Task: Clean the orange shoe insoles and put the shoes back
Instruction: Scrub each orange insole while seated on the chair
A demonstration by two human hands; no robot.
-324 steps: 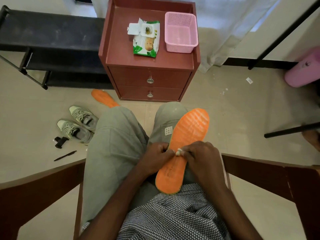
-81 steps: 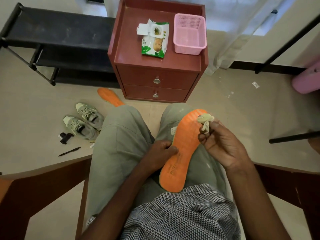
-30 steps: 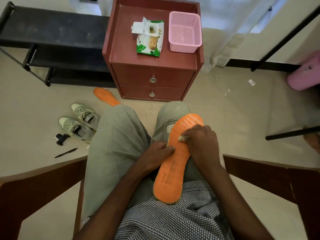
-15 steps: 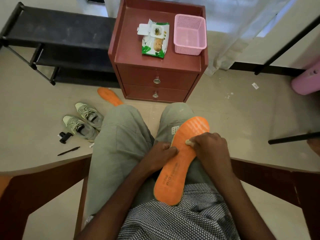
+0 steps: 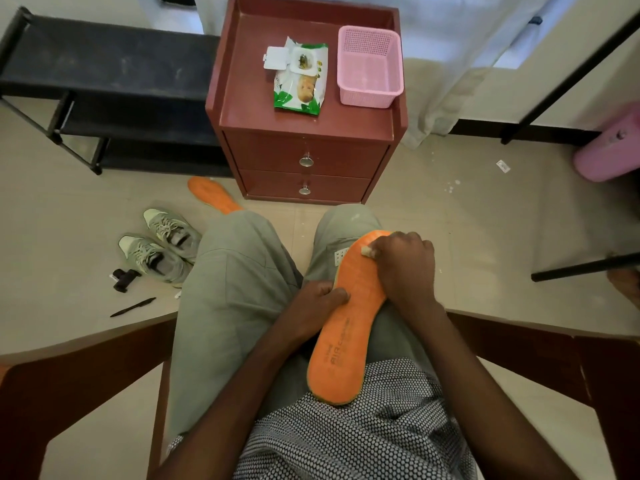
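An orange insole (image 5: 346, 327) lies lengthwise on my right thigh, toe end pointing away. My left hand (image 5: 317, 301) grips its left edge near the middle. My right hand (image 5: 407, 268) presses a crumpled pale wipe (image 5: 367, 251) onto the insole's toe end; most of the wipe is hidden under my fingers. A second orange insole (image 5: 213, 197) lies on the floor by the cabinet, partly hidden by my left knee. Two pale green sneakers (image 5: 159, 245) stand side by side on the floor to the left.
A red-brown two-drawer cabinet (image 5: 304, 161) stands ahead, bearing an open wet-wipe pack (image 5: 301, 81) and a pink basket (image 5: 370, 67). A black shoe rack (image 5: 104, 88) is at the far left. A black pen (image 5: 133, 307) and a small black object (image 5: 123, 278) lie near the sneakers. Wooden chair arms flank me.
My right hand has slid the wipe forward along the insole from its middle to the toe end. My left hand keeps its grip on the insole's edge.
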